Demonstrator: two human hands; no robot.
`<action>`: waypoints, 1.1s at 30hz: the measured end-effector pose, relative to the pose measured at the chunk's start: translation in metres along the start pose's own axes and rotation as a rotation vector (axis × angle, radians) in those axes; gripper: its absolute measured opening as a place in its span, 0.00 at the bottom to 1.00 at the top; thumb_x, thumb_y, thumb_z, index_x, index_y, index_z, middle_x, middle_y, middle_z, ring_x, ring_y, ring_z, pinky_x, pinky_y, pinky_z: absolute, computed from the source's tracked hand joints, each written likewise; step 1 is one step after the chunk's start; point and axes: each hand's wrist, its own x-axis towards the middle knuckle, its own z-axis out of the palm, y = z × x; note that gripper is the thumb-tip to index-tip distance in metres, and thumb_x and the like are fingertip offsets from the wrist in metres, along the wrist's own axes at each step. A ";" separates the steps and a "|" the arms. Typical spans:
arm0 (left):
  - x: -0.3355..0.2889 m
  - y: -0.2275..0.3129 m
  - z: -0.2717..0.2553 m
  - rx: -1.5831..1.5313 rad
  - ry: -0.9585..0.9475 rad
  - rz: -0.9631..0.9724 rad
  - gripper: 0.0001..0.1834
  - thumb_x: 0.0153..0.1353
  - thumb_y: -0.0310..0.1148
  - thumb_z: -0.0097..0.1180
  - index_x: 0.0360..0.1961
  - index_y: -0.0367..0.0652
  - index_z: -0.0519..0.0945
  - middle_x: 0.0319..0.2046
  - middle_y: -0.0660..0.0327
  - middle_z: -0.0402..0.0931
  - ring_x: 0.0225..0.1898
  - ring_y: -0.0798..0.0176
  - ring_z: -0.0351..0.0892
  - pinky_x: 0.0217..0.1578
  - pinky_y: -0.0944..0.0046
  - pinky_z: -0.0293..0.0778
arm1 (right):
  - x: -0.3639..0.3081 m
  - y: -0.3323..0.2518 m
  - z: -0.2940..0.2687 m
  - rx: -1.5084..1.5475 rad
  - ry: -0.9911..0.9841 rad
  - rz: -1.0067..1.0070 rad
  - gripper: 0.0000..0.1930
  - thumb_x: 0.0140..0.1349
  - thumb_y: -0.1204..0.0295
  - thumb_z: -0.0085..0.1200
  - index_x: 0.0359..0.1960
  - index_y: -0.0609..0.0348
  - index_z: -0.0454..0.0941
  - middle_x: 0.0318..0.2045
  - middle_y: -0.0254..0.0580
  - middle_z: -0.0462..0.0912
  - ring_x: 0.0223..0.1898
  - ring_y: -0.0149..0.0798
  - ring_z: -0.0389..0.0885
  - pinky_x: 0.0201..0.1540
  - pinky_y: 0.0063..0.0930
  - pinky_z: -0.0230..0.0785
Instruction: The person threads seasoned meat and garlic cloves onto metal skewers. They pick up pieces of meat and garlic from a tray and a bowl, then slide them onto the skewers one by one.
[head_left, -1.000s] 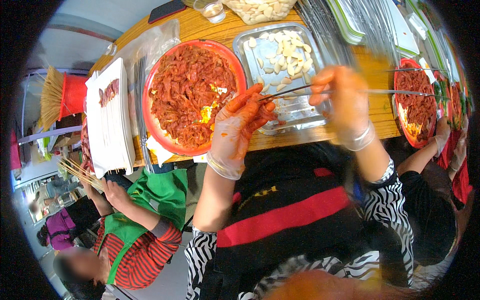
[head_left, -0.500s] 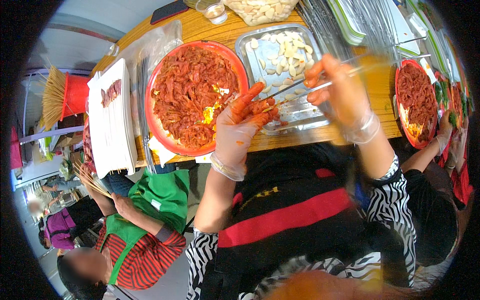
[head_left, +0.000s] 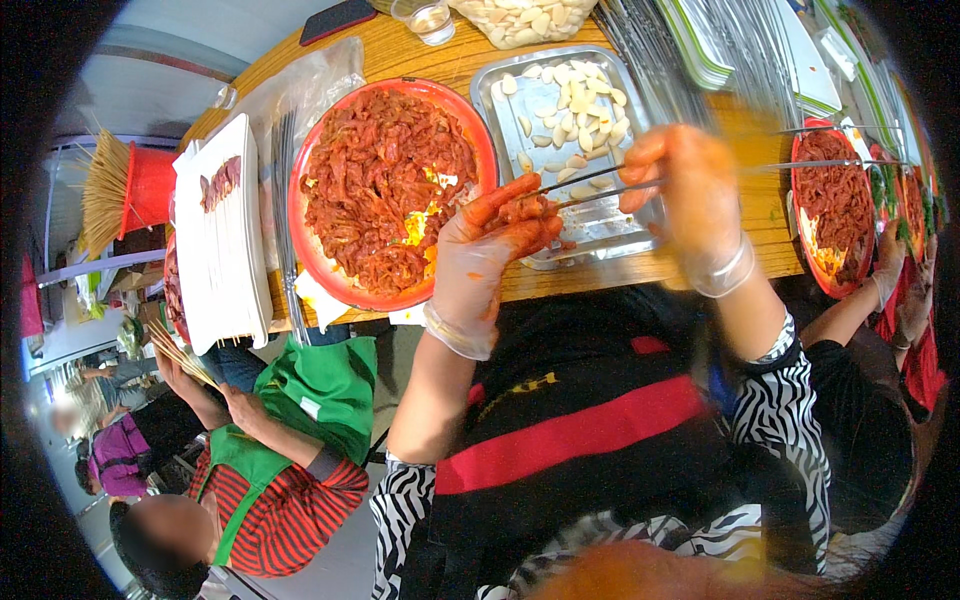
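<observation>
Both my hands wear clear plastic gloves smeared with orange-red sauce. My left hand (head_left: 475, 265) is closed on a lump of red marinated meat (head_left: 526, 210). From that meat two thin metal skewers (head_left: 592, 188) run rightward, into the fingers of my right hand (head_left: 695, 205). My right hand is closed on them and blurred by motion; their far ends reach past it on the right. To the left of my left hand is a red-rimmed round tray (head_left: 297, 225) heaped with sauced meat strips (head_left: 385, 185). Beneath the skewers lies a metal tray (head_left: 512, 140) with pale peeled garlic cloves (head_left: 575, 100).
A white tray (head_left: 225, 290) holds a few meat skewers; metal skewers (head_left: 284, 190) lie beside it. More skewers (head_left: 650, 50) and a bag of cloves (head_left: 525, 20) lie behind. A green-aproned person (head_left: 290, 400) sits left; another person's gloved hand (head_left: 885, 265) is near a second meat tray (head_left: 830, 200).
My right hand has moved a little to the right with the skewers, which now reach farther right. My left hand stays almost in place, its fingers closer around the meat.
</observation>
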 end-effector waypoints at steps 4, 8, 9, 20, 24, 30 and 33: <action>0.000 0.004 0.001 -0.125 -0.032 -0.050 0.21 0.59 0.27 0.52 0.55 0.35 0.70 0.46 0.55 0.76 0.45 0.57 0.79 0.40 0.68 0.77 | -0.005 0.000 -0.004 0.042 -0.016 -0.043 0.23 0.69 0.58 0.39 0.30 0.69 0.76 0.24 0.47 0.79 0.23 0.37 0.80 0.27 0.25 0.75; 0.000 0.001 -0.005 -0.077 -0.036 -0.054 0.21 0.62 0.33 0.50 0.55 0.36 0.70 0.47 0.56 0.76 0.46 0.57 0.79 0.40 0.67 0.77 | -0.007 0.005 -0.006 0.021 -0.079 -0.107 0.23 0.69 0.58 0.40 0.30 0.69 0.76 0.25 0.47 0.79 0.24 0.37 0.80 0.30 0.25 0.75; 0.000 0.002 -0.006 -0.103 -0.034 -0.064 0.20 0.62 0.33 0.51 0.54 0.36 0.71 0.45 0.56 0.77 0.45 0.59 0.79 0.39 0.69 0.77 | -0.008 0.004 -0.006 0.006 -0.056 -0.080 0.23 0.68 0.58 0.40 0.30 0.69 0.76 0.25 0.47 0.79 0.23 0.37 0.80 0.29 0.25 0.75; 0.006 -0.001 -0.021 -0.054 0.042 -0.087 0.20 0.62 0.33 0.49 0.55 0.38 0.70 0.44 0.55 0.78 0.42 0.64 0.79 0.37 0.72 0.74 | -0.017 0.003 -0.008 0.034 -0.083 -0.103 0.23 0.68 0.58 0.41 0.31 0.69 0.76 0.27 0.48 0.79 0.23 0.38 0.80 0.27 0.27 0.76; 0.005 0.000 -0.020 -0.057 0.025 -0.131 0.20 0.62 0.34 0.50 0.54 0.39 0.71 0.43 0.55 0.78 0.42 0.64 0.79 0.36 0.72 0.74 | -0.016 0.002 -0.001 0.011 -0.167 -0.104 0.22 0.68 0.59 0.40 0.30 0.68 0.76 0.30 0.47 0.79 0.25 0.38 0.80 0.29 0.27 0.75; 0.004 -0.001 -0.014 -0.099 0.013 -0.173 0.19 0.62 0.35 0.49 0.53 0.38 0.71 0.43 0.55 0.78 0.41 0.64 0.79 0.36 0.71 0.74 | -0.014 0.006 -0.001 0.023 -0.104 -0.157 0.24 0.68 0.56 0.40 0.31 0.69 0.76 0.29 0.47 0.79 0.25 0.39 0.81 0.29 0.27 0.76; 0.006 -0.004 -0.018 -0.184 -0.002 -0.185 0.20 0.62 0.35 0.50 0.53 0.38 0.71 0.44 0.56 0.78 0.41 0.64 0.79 0.36 0.70 0.75 | -0.016 0.008 -0.003 0.014 -0.044 -0.151 0.24 0.68 0.56 0.40 0.32 0.69 0.75 0.29 0.48 0.79 0.25 0.40 0.81 0.30 0.28 0.76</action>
